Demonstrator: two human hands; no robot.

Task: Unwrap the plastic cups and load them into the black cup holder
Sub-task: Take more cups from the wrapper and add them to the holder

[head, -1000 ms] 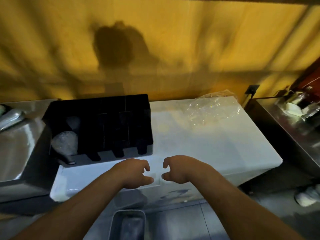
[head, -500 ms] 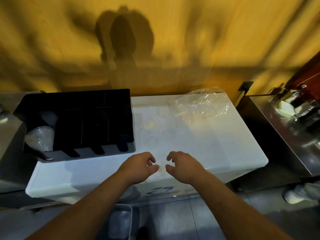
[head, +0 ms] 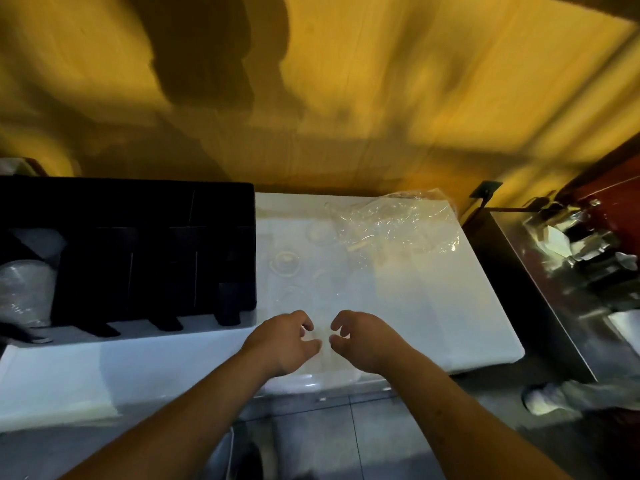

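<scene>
While both hands, left hand point(head: 282, 341) and right hand point(head: 360, 341), curl loosely just apart over the white bench point(head: 433, 306), whether they pinch anything clear I cannot tell. Further back, the black cup holder point(head: 138, 251) shows cups point(head: 24, 292) in only its leftmost slot, so most loading seems left. Crumpled plastic wrap point(head: 394, 223) lies beyond; no writing is readable.

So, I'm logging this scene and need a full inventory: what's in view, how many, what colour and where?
Black cup holder: one, black, left on the white surface.
Plastic cups: one clear stack, holder's leftmost slot.
Plastic wrap: one, clear, crumpled, far right of the surface.
White surface: one, white, centre.
Steel counter: one, metallic, right.
Wall: yellow, behind.
Left hand: curled, near front edge; grip unclear.
Right hand: curled, beside the left; grip unclear.
</scene>
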